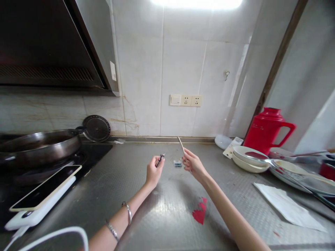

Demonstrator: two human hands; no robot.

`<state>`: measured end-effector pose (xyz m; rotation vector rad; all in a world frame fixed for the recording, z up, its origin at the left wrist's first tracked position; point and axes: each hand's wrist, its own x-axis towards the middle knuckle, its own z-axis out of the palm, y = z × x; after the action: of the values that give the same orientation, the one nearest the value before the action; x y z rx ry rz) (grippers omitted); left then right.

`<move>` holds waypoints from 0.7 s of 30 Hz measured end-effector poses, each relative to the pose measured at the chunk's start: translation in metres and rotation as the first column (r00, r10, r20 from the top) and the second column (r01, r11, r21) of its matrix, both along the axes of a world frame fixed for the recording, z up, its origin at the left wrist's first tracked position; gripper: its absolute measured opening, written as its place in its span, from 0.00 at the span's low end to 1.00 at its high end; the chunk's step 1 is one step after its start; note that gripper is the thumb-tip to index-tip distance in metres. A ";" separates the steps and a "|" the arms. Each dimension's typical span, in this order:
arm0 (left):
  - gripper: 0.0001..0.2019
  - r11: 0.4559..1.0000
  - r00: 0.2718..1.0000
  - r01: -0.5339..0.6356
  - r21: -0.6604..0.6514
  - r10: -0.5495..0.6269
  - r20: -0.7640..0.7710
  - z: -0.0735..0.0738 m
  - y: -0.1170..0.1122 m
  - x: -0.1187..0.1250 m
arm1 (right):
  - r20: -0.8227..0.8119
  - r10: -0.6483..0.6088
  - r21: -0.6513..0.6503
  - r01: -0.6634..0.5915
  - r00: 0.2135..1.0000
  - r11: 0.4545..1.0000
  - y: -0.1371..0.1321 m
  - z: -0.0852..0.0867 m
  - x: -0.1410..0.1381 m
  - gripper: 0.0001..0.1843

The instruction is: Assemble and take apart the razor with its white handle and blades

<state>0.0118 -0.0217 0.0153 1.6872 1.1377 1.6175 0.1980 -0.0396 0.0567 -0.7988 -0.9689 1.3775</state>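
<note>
Stick (180,143) pinched in right hand (194,164); small dark piece (159,161) gripped in left hand (154,171); packet (177,163) on counter (120,174) between them.

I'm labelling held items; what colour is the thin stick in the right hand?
The thin stick is whitish, seen best in the head view.

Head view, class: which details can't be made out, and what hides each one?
All in the head view:
White stick: lower end, covered by the right hand.
Dark item: exact kind, too small and partly covered by the left hand.
Small blue-and-dark item: what it is, too small.
Pan: far left side, cut off by the left edge.
</note>
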 end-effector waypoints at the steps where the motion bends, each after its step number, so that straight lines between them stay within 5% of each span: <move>1: 0.15 1.000 1.000 -0.007 0.009 0.008 -0.017 0.000 0.000 -0.001 | -0.036 0.021 -0.040 -0.023 0.999 0.999 -0.005 0.002 -0.004 0.28; 7: 0.20 0.999 0.999 0.038 -0.030 -0.037 0.033 -0.002 -0.006 0.002 | -0.132 0.063 -0.152 -0.083 0.989 0.985 -0.032 0.002 -0.032 0.24; 16: 0.14 1.000 0.998 0.021 0.016 -0.022 0.059 0.000 -0.007 0.003 | -0.106 0.033 -0.217 -0.056 0.994 0.975 -0.080 -0.012 -0.066 0.29; 21: 0.13 0.999 0.998 0.029 0.021 -0.030 0.062 -0.002 -0.009 0.005 | -0.141 -0.042 -0.194 0.014 0.989 0.981 -0.078 -0.005 -0.065 0.30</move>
<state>0.0170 -0.0302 0.0138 1.6469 1.0647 1.6572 0.1334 -0.1176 0.0518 -0.8404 -0.7171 1.4989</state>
